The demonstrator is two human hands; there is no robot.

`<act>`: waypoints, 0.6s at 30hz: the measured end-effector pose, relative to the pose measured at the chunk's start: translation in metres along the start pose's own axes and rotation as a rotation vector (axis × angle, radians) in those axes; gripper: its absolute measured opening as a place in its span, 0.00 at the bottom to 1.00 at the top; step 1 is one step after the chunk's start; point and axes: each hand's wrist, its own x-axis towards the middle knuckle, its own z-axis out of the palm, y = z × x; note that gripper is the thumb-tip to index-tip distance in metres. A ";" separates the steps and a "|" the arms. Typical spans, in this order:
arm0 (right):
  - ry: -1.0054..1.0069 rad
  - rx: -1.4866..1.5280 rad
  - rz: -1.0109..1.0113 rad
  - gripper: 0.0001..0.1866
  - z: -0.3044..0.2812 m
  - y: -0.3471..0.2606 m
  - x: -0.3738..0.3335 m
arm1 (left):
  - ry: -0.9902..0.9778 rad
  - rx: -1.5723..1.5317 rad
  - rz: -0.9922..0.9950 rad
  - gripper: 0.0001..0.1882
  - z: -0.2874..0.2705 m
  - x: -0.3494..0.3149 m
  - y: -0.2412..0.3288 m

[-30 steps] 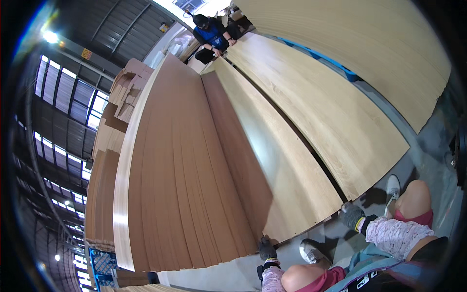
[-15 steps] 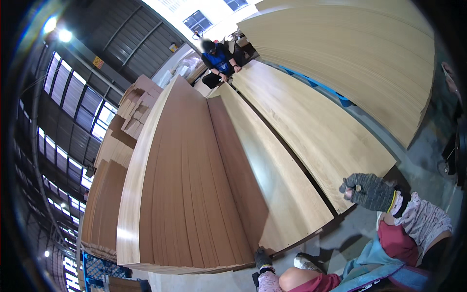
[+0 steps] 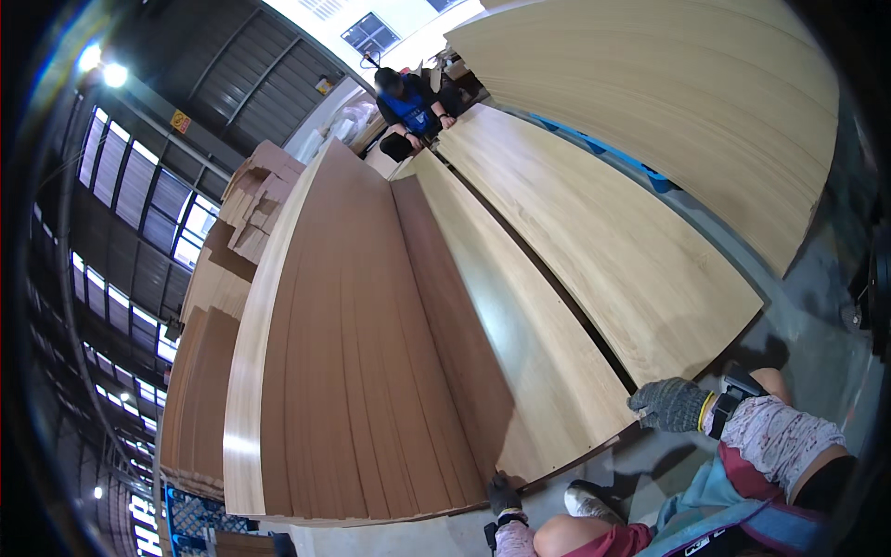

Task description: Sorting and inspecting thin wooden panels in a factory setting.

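Observation:
A long light veneer sheet [image 3: 529, 362] lies on a low stack, running away from me toward a person in blue [image 3: 408, 104] at its far end. My left hand [image 3: 504, 494], in a dark glove, grips the sheet's near edge beside the reddish-brown stack [image 3: 353, 371]. In a grey glove, my right hand [image 3: 670, 405] sits at the sheet's near right corner. Its fingers are curled against the edge, and whether they hold it is unclear.
A second light stack [image 3: 613, 241] lies to the right across a dark gap. Large pale panels [image 3: 668, 102] lean at the upper right over a blue pallet [image 3: 650, 178]. Brown board piles [image 3: 255, 200] stand at left. Grey concrete floor [image 3: 817, 278] and my shoe [image 3: 587, 501] are nearby.
My right hand has come down from the air to the sheet's near right corner. My left hand has stayed at the near edge. The view has tilted slightly.

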 end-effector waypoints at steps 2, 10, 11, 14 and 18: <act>-0.013 0.002 0.001 0.20 -0.002 0.000 0.000 | -0.020 -0.044 -0.041 0.15 0.000 0.001 0.001; -0.225 0.010 0.089 0.22 0.005 0.001 0.001 | -0.017 -0.275 -0.172 0.14 0.011 0.003 -0.009; -0.239 -0.007 0.086 0.22 0.007 0.003 0.001 | -0.018 -0.275 -0.173 0.14 0.012 0.002 -0.010; -0.243 -0.021 0.067 0.21 0.011 0.007 0.000 | 0.030 -0.108 -0.089 0.13 0.016 0.002 -0.015; -0.242 -0.096 0.180 0.22 -0.002 -0.007 0.003 | 0.115 -0.241 -0.089 0.16 0.005 0.000 0.011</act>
